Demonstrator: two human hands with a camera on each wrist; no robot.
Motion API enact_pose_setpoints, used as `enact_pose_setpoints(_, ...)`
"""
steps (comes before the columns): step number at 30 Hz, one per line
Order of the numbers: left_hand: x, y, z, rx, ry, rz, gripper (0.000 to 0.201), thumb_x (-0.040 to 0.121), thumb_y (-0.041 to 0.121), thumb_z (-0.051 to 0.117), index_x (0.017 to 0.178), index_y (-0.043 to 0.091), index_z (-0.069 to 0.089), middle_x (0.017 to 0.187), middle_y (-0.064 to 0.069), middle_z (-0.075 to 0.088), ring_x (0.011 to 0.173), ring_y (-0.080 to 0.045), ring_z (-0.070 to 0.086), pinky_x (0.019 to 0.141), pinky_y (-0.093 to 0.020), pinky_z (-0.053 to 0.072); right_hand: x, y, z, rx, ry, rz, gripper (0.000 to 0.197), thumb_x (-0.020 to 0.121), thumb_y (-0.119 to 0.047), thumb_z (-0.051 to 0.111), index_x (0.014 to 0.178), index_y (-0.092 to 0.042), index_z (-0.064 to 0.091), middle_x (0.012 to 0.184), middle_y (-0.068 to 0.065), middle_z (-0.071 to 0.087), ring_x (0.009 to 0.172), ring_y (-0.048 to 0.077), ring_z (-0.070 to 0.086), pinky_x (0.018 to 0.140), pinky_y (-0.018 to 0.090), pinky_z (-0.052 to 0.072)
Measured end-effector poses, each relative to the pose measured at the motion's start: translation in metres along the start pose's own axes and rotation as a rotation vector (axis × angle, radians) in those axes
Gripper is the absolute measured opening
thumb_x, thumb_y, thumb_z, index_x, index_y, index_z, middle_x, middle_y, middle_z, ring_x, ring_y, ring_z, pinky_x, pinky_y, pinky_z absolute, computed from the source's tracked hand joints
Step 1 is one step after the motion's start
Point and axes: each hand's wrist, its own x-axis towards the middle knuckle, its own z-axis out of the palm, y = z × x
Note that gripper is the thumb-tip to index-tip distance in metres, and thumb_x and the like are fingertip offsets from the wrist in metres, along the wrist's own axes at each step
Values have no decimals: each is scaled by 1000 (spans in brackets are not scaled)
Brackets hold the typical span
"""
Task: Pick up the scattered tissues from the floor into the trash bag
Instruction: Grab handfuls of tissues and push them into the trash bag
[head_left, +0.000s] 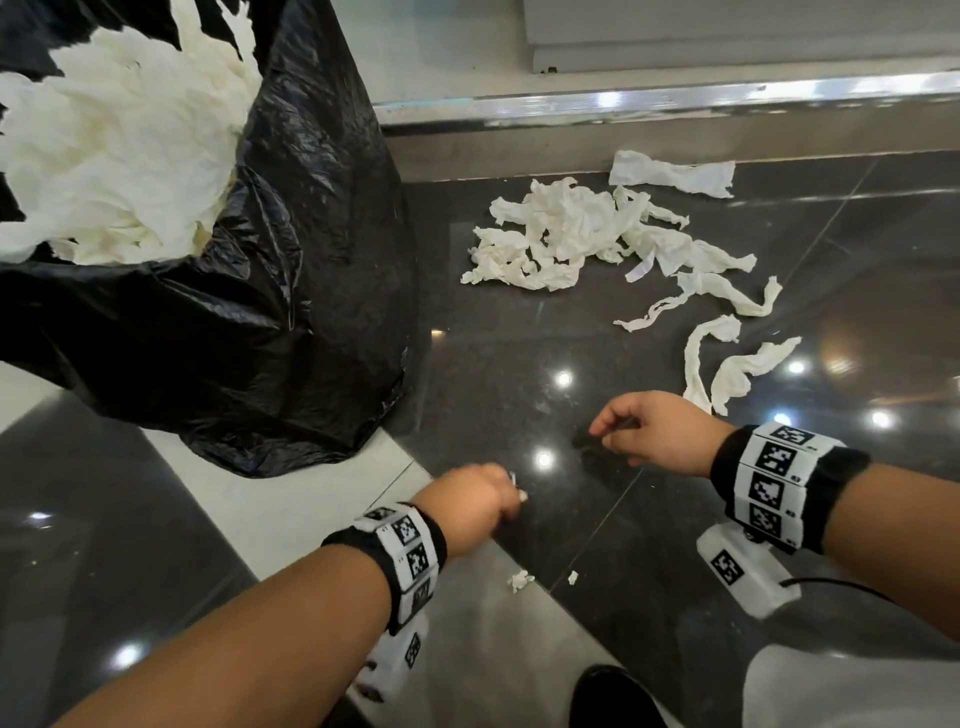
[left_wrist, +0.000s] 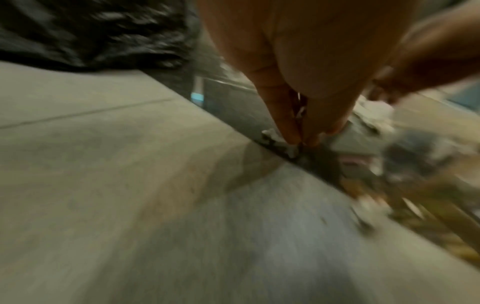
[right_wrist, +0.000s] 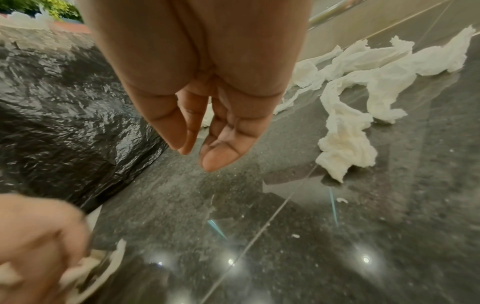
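Left hand (head_left: 470, 501) pinches tissue scrap (head_left: 521, 494); tissues (head_left: 571, 234) beyond

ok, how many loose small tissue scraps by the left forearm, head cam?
2: a crumpled white tissue scrap right of the black-and-white left wristband, and a smaller white tissue fleck just right of it. Tinier bits may be hidden.

place: building lobby or entrance | cues: polished dark granite floor (head_left: 519, 338), metal-edged step (head_left: 649, 104)
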Motion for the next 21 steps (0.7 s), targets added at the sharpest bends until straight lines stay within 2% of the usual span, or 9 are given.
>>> enact_pose_setpoints(2, -9, 16, 18, 14, -84, 192, 32, 92, 12, 46, 123, 16, 54, 119, -12, 52, 109, -32, 53, 92, -39, 45, -2, 4, 1, -20, -18, 17, 16, 84, -10, 61, 89, -25, 67, 81, -3, 65, 56, 11, 61, 63, 23, 54)
enact_pose_setpoints(4, -11, 27, 30, 0, -127, 253, 38, 90, 14, 48, 128, 19, 50, 118, -14, 50, 101, -35, 56, 86, -41, 48, -4, 8, 2, -31, -35, 31, 17, 84, -13, 62, 86, -29, 66, 83, -1, 67, 61, 15, 63, 70, 30, 56)
enact_pose_setpoints(9, -11, 36, 39, 3, -186, 286, 37, 88, 28, 53, 124, 16, 54, 119, -12, 48, 99, -34, 54, 85, -42, 49, -8, 14, 3, -34, -58, 42, 15, 85, -14, 61, 89, -27, 66, 72, -11, 62, 59, 9, 61, 59, 18, 51)
enact_pose_setpoints(12, -6, 40, 37, 112, -197, 302, 28, 90, 14, 49, 116, 9, 58, 111, -14, 51, 97, -36, 55, 79, -44, 49, -7, 17, 3, -31, -68, 40, 14, 84, -15, 62, 87, -29, 65, 72, -8, 63, 59, 11, 62, 64, 23, 54)
enact_pose_setpoints(15, 0, 45, 38, 93, -179, 228, 25, 87, 3, 46, 107, 5, 62, 108, -15, 54, 99, -36, 54, 82, -43, 46, -3, 27, 1, -125, -16, 11, 14, 83, -15, 64, 93, -23, 67, 74, -13, 59, 60, -2, 58, 68, 19, 50)
enact_pose_setpoints(16, 4, 45, 37, 69, -164, 191, 24, 87, 3, 46, 105, 6, 62, 109, -15, 54, 100, -36, 54, 84, -42, 45, -1, 33, -2, -191, 65, -1, 17, 82, -14, 64, 97, -21, 68, 82, -11, 58, 69, 0, 58, 74, 21, 49)
enact_pose_setpoints(18, 10, 40, 29, 4, -110, 111, 22, 89, 8, 48, 105, 9, 63, 110, -13, 55, 103, -32, 55, 85, -38, 43, 6, 48, -14, -278, 299, -19, 31, 79, -13, 64, 109, -20, 65, 109, 2, 54, 96, 17, 57, 92, 31, 47)
enact_pose_setpoints(20, 17, 31, 12, -74, -22, 46, 23, 91, 18, 48, 105, 12, 65, 111, -10, 58, 104, -28, 55, 89, -36, 45, 14, 64, -31, -356, 477, 55, 54, 76, -21, 68, 126, -31, 52, 139, 8, 36, 121, 32, 43, 100, 41, 43)
enact_pose_setpoints(21, 20, 25, 0, -97, 29, 18, 23, 91, 22, 49, 105, 14, 65, 111, -8, 59, 105, -26, 56, 91, -36, 44, 17, 68, -41, -410, 492, 144, 66, 74, -29, 71, 133, -41, 41, 149, 7, 22, 128, 37, 34, 101, 46, 40)
